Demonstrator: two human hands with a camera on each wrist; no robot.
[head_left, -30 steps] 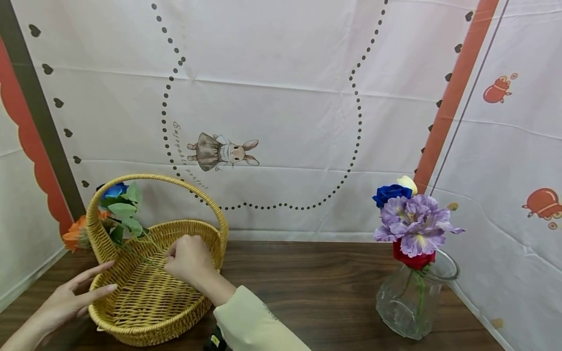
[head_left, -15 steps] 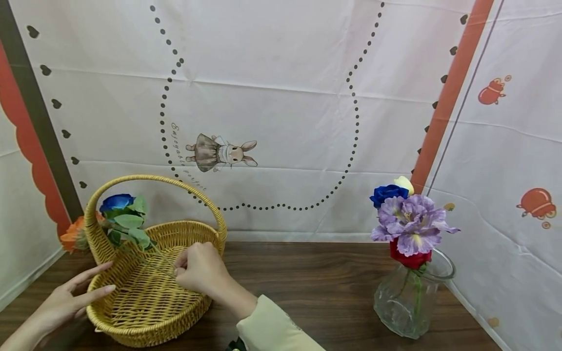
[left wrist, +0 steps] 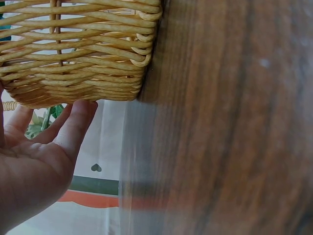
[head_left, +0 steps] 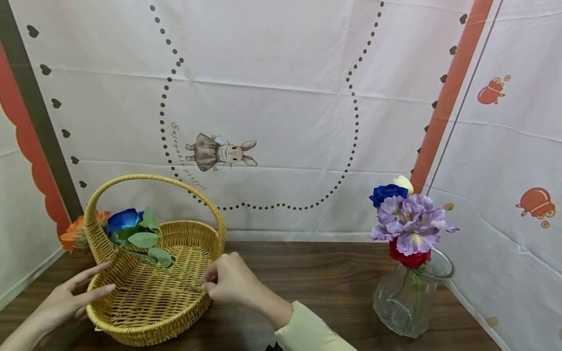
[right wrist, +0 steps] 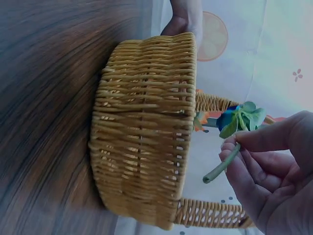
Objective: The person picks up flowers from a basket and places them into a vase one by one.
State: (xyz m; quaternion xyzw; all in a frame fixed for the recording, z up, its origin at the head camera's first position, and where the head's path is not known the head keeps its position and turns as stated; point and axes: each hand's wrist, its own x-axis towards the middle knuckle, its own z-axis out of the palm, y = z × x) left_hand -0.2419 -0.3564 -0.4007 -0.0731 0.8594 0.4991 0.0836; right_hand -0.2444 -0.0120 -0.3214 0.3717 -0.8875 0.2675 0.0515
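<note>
A blue rose point(head_left: 125, 220) with green leaves and a long stem lies slanting over the yellow wicker basket point(head_left: 149, 336). My right hand point(head_left: 232, 279) pinches its stem near the lower end, above the basket's right rim. In the right wrist view, the cut stem end point(right wrist: 222, 164) sticks out between thumb and fingers. My left hand point(head_left: 66, 302) rests on the basket's left side, its fingers fairly straight against the rim. From the left wrist view, the left hand point(left wrist: 44, 161) touches the wicker wall. An orange flower point(head_left: 74, 235) leans out past the left foot of the handle.
To the right stands a clear glass vase point(head_left: 401, 304) holding purple, red, blue and pale yellow flowers. The basket's tall handle point(head_left: 151, 177) arches over it. A printed cloth point(head_left: 281, 122) hangs behind the dark wooden table point(head_left: 307, 287).
My right hand has moved right and slightly down, drawing the stem along. The blue rose has come rightward and lower, from behind the handle to over the basket. My left hand stays put.
</note>
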